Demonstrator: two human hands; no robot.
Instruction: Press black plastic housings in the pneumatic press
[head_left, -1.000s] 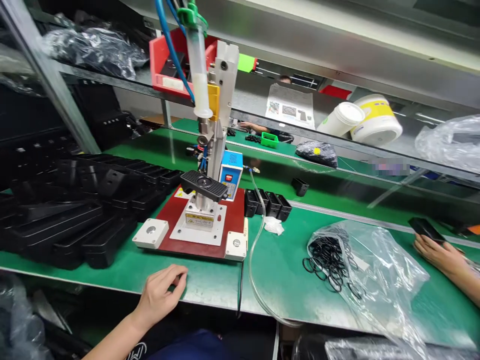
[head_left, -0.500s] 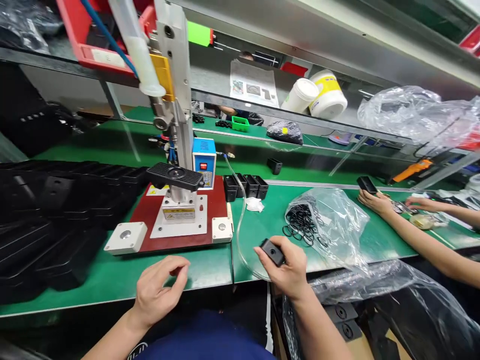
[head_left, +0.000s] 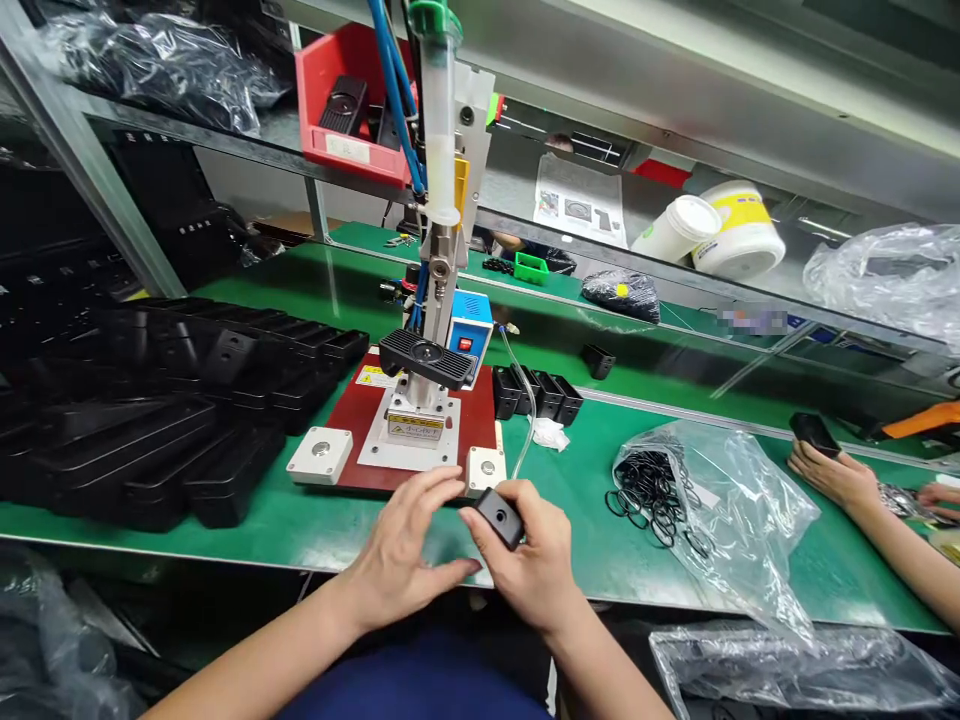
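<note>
My right hand (head_left: pixel 534 550) grips a small black rectangular housing (head_left: pixel 500 517) with a round hole in its end, above the bench's front edge. Beside it, my left hand (head_left: pixel 409 550) is open, its thumb and fingers spread toward the housing, with no clear contact. Just beyond my hands stands a press-like fixture (head_left: pixel 416 430) on a dark red base, with a black ribbed part (head_left: pixel 427 355) resting on top. A syringe (head_left: pixel 440 130) of whitish material hangs above that part. White button boxes (head_left: pixel 321 455) sit at both front corners of the base.
Many black housings (head_left: pixel 127 440) are piled at left. Several more (head_left: pixel 551 398) stand behind the clear tube. To the right, a clear bag (head_left: pixel 739 490) spills black rings (head_left: pixel 652 485). A co-worker's hand (head_left: pixel 836 475) holds a black box (head_left: pixel 815 433). A red bin (head_left: pixel 352 150) sits on the shelf.
My left hand has come right and opened wider, close to the housing. My right hand still holds the housing, nearer the fixture. The camera view has shifted left.
</note>
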